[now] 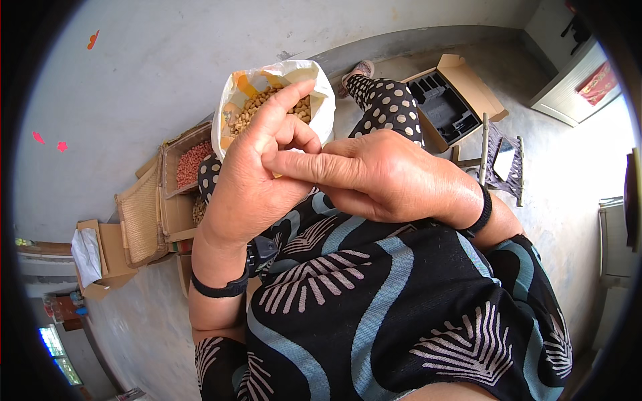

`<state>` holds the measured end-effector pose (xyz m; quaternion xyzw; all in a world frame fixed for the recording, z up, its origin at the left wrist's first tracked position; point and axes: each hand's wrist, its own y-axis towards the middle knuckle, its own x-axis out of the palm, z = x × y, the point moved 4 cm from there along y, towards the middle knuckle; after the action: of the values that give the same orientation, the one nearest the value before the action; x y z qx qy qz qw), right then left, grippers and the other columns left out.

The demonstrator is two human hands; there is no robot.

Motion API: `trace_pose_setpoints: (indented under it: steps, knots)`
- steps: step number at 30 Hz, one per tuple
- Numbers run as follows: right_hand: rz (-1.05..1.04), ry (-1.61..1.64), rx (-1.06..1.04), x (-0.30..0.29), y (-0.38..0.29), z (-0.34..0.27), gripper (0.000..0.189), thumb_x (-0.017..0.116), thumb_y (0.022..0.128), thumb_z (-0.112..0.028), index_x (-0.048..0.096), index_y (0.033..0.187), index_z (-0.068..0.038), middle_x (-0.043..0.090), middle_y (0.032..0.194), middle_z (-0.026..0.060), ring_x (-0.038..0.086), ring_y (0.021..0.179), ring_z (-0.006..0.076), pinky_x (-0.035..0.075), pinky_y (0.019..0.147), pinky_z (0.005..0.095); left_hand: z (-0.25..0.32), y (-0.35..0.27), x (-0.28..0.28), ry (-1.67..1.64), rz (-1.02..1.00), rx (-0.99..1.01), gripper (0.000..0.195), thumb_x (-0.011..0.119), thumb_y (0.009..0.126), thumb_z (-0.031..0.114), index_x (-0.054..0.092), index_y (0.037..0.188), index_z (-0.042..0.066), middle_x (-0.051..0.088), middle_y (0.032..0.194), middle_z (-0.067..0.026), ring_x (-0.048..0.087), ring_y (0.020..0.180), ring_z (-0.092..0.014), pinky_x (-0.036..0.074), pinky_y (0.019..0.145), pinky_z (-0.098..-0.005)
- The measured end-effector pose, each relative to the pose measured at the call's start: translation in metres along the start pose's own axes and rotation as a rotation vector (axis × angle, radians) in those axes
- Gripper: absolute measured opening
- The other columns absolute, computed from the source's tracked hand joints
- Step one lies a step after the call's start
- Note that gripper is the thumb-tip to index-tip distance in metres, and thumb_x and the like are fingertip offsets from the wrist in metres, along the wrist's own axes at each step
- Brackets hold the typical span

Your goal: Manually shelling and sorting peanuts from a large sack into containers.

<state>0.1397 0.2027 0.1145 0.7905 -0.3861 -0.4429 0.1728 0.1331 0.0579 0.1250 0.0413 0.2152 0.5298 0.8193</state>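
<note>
My left hand (251,175) is raised in front of my chest, its index finger stretched out over an open white sack (323,108). Unshelled peanuts (258,103) fill part of the sack. From the other side my right hand (381,173) meets it, thumb and fingers against the left palm and curled fingers. Whatever may be pinched where they meet is hidden by the fingers; only a small yellowish patch shows below the right thumb. Left of the sack, a plastic bin (169,173) holds shelled reddish peanut kernels (193,163).
A woven basket tray (140,215) and a cardboard box (113,250) stand at left. An open carton with a black insert (444,105) lies on the floor ahead right. Beside it, a folding stool (501,165) bears a phone (504,158). My polka-dot trouser leg (391,108) flanks the sack.
</note>
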Motion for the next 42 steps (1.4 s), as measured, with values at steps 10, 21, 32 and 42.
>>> trace_pose_setpoints:
  steps: [10, 21, 32, 42]
  knots:
    - [-0.091, -0.062, 0.022, 0.002, 0.003, -0.002, 0.079, 0.059, 0.07, 0.008, 0.043, 0.141, -0.022, 0.061, 0.074, 0.0092, 0.061, 0.057, 0.0256, 0.054, 0.057, 0.0349, -0.002, 0.0, -0.001, -0.003, -0.018, -0.002, 0.069, 0.065, 0.076, -0.01, 0.036, 0.139, 0.0, 0.056, 0.081, -0.0025, 0.054, 0.077, -0.008, 0.045, 0.072, -0.0202]
    - [-0.072, -0.064, 0.1, 0.0, 0.005, 0.001, 0.077, 0.06, 0.073, 0.005, 0.041, 0.143, -0.021, 0.054, 0.061, 0.0096, 0.057, 0.05, 0.0255, 0.049, 0.053, 0.0359, -0.002, 0.001, -0.006, 0.068, 0.016, 0.009, 0.062, 0.061, 0.08, -0.009, 0.036, 0.137, -0.003, 0.058, 0.082, -0.0023, 0.055, 0.079, -0.009, 0.045, 0.077, -0.0218]
    - [0.183, 0.268, 0.234, -0.014, -0.001, 0.033, 0.045, 0.052, 0.084, 0.0, 0.054, 0.129, -0.003, 0.047, 0.06, -0.0051, 0.044, 0.051, 0.0049, 0.037, 0.051, 0.0199, -0.013, 0.01, -0.027, -0.279, 0.065, 0.043, 0.068, 0.06, 0.085, 0.019, 0.03, 0.141, -0.005, 0.043, 0.134, -0.0222, 0.041, 0.129, -0.029, 0.032, 0.107, -0.0389]
    - [0.263, 0.88, 0.88, 0.004, -0.06, 0.155, 0.026, 0.051, 0.093, -0.014, 0.06, 0.113, 0.0, 0.038, 0.062, -0.0076, 0.03, 0.048, 0.0011, 0.024, 0.041, 0.0167, -0.027, 0.013, -0.049, -1.134, 0.134, 0.14, 0.103, 0.036, 0.084, 0.074, 0.016, 0.145, -0.006, 0.015, 0.152, -0.0247, 0.011, 0.143, -0.035, 0.013, 0.115, -0.0511]
